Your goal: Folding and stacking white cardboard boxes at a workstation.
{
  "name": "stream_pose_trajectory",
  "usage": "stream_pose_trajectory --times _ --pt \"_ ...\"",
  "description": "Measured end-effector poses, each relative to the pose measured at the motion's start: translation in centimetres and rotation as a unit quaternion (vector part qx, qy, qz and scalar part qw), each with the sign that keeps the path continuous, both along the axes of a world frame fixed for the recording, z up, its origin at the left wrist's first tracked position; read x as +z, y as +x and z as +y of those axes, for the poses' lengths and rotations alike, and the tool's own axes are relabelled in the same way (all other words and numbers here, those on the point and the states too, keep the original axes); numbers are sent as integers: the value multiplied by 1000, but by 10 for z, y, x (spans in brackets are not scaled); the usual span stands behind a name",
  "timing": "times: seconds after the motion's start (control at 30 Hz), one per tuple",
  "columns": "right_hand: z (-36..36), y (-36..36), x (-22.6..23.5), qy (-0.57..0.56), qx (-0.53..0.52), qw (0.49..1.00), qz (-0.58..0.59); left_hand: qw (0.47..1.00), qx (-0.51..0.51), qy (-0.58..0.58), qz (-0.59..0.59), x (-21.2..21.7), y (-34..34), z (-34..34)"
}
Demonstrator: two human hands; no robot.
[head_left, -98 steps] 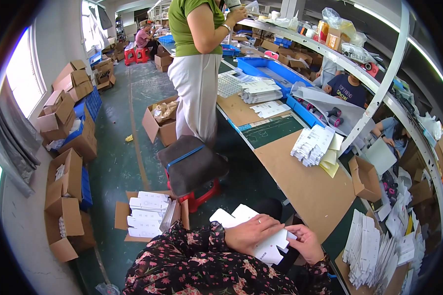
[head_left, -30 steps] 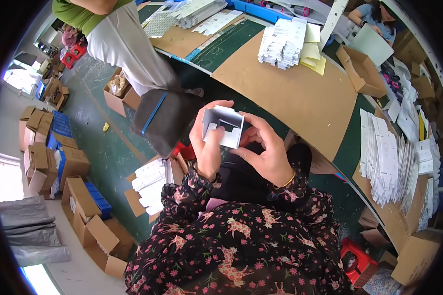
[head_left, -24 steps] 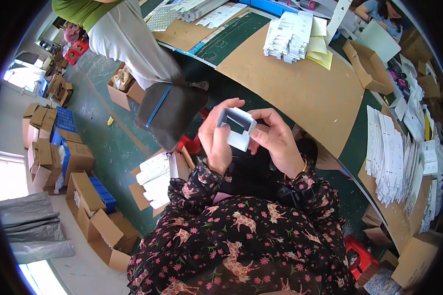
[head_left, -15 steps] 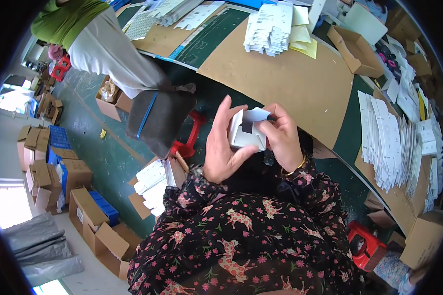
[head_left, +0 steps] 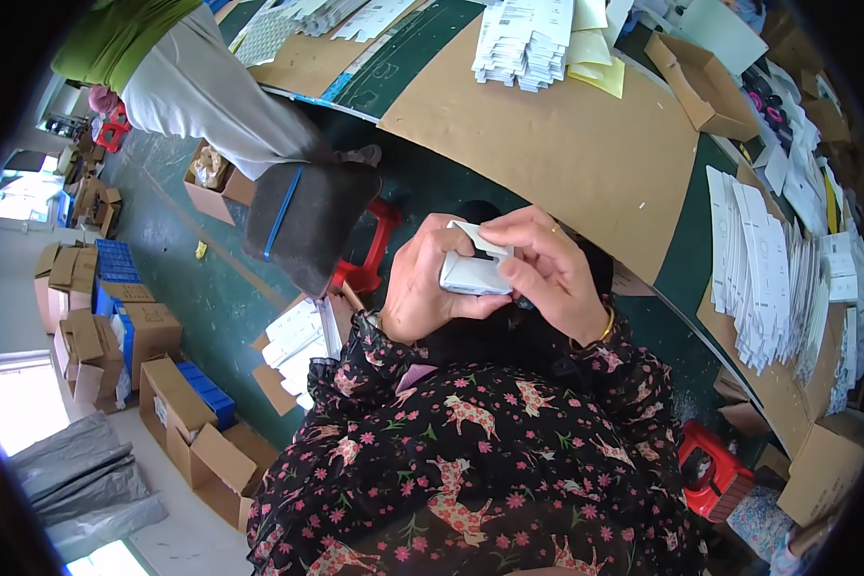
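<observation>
White box: small folded white cardboard box (head_left: pixel 474 272), held in front of the brown cardboard-covered worktop (head_left: pixel 566 144) edge
Left hand (head_left: pixel 422 288): fingers wrapped round it
Right hand (head_left: pixel 547 274): fingers pinching its top flap

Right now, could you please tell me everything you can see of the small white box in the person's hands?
The small white box looks like thin folded card, plain white, roughly rectangular with rounded-looking edges. One flap at its top stands partly raised. It is held in the air above the lap, in front of the brown cardboard-covered table. The left hand cups it from the left and below; the right hand covers its right side, fingers on the flap.
</observation>
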State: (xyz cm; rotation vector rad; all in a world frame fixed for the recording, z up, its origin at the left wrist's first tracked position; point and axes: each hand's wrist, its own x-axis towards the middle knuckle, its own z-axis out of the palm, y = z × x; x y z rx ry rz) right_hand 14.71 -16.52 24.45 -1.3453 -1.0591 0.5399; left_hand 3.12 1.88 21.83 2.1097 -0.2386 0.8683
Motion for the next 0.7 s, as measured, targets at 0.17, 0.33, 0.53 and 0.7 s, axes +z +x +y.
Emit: stream_pose_trajectory --times 0.17,0.33,0.53,0.7 --pt "7 -2 -4 -46 37 993 100 996 -27 -33 74 1 -22 12" --pt "-11 -15 0 -144 28 966 214 996 -20 77 48 9 -30 13" --pt "-15 -25 -10 -140 37 969 200 988 -61 108 94 2 -41 7" --pt "-16 -28 -30 -111 -11 981 158 987 -44 120 97 2 -39 -1"
